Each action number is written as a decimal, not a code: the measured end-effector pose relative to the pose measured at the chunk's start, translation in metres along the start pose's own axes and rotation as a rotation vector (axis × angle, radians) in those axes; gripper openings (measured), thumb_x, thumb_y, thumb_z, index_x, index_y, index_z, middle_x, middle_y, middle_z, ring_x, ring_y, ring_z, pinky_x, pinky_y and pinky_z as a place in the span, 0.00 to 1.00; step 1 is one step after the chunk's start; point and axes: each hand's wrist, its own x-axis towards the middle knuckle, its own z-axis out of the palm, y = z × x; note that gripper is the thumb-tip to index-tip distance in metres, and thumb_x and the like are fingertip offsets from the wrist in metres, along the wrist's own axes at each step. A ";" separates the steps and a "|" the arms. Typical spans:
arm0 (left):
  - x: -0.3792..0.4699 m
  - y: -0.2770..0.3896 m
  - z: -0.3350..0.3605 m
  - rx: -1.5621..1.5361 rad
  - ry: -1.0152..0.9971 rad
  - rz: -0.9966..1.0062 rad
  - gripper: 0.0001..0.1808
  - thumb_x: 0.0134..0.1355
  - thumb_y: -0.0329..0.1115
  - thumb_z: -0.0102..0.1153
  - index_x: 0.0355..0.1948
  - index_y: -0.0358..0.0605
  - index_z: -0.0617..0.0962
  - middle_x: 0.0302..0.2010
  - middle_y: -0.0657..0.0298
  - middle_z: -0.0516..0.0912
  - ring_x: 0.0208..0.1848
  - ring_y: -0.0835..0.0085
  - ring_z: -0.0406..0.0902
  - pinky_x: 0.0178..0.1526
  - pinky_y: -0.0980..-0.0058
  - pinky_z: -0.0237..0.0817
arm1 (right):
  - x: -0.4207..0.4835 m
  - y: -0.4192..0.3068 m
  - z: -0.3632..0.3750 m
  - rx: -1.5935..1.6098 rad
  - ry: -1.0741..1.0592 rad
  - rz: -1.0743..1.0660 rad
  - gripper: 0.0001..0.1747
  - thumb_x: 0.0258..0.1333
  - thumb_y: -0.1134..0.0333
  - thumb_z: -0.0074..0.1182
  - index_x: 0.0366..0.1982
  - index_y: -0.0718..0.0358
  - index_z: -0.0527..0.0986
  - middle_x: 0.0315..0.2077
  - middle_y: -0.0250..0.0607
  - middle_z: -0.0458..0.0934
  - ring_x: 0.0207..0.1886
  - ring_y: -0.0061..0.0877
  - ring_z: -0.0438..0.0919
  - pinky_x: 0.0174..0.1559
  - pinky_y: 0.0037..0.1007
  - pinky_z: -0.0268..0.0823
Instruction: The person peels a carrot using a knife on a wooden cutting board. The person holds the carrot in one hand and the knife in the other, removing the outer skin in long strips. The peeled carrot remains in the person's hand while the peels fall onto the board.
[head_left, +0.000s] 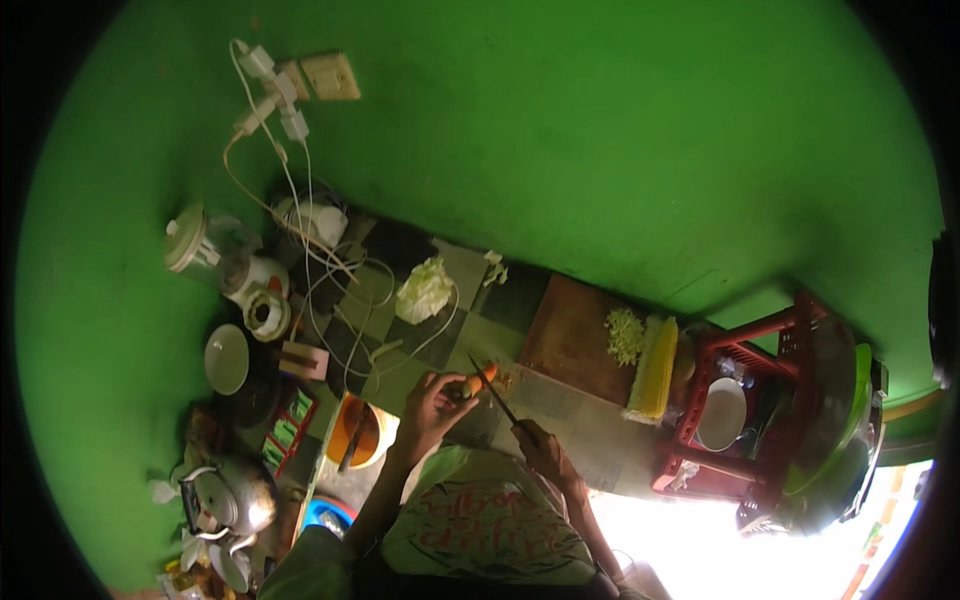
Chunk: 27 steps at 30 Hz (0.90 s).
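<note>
My left hand (433, 412) holds a carrot (474, 384) by its greenish stem end, over the tiled counter (465, 330). In my right hand (546, 454) is a knife (496, 394), gripped by its dark handle. Its narrow blade lies across the carrot or just against it; I cannot tell whether it cuts in. Small orange scrapings (508, 376) are scattered on the tiles beside the carrot. Further back sits a piece of cabbage (424, 291), with a loose cabbage scrap (495, 268) near the wall.
Right of the hands lies a brown cutting board (566, 337) with shredded cabbage (625, 337) by a yellow-and-white packet (654, 371). A red plastic rack (690, 420) stands beyond. White cables (367, 322) loop across the counter at left, near a blender (225, 247) and kettle (229, 499).
</note>
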 end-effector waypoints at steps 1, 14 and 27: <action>0.003 0.001 0.000 0.005 -0.006 0.030 0.22 0.58 0.35 0.72 0.51 0.43 0.78 0.41 0.59 0.76 0.35 0.73 0.81 0.37 0.76 0.75 | 0.000 0.002 0.000 -0.029 -0.005 -0.035 0.17 0.70 0.60 0.50 0.51 0.64 0.74 0.22 0.37 0.70 0.21 0.21 0.70 0.24 0.30 0.62; 0.003 0.010 0.004 0.065 -0.049 0.048 0.22 0.57 0.34 0.73 0.51 0.43 0.78 0.38 0.61 0.76 0.33 0.76 0.80 0.36 0.78 0.75 | -0.011 -0.013 0.003 -0.176 -0.066 0.076 0.25 0.55 0.70 0.64 0.54 0.64 0.71 0.49 0.49 0.74 0.35 0.43 0.79 0.39 0.41 0.76; -0.004 0.015 0.012 0.034 -0.030 0.090 0.22 0.57 0.34 0.73 0.50 0.42 0.79 0.39 0.60 0.76 0.32 0.75 0.80 0.35 0.77 0.76 | -0.026 0.020 0.009 -0.135 -0.074 -0.085 0.24 0.57 0.69 0.60 0.54 0.65 0.70 0.49 0.50 0.73 0.39 0.50 0.79 0.43 0.42 0.75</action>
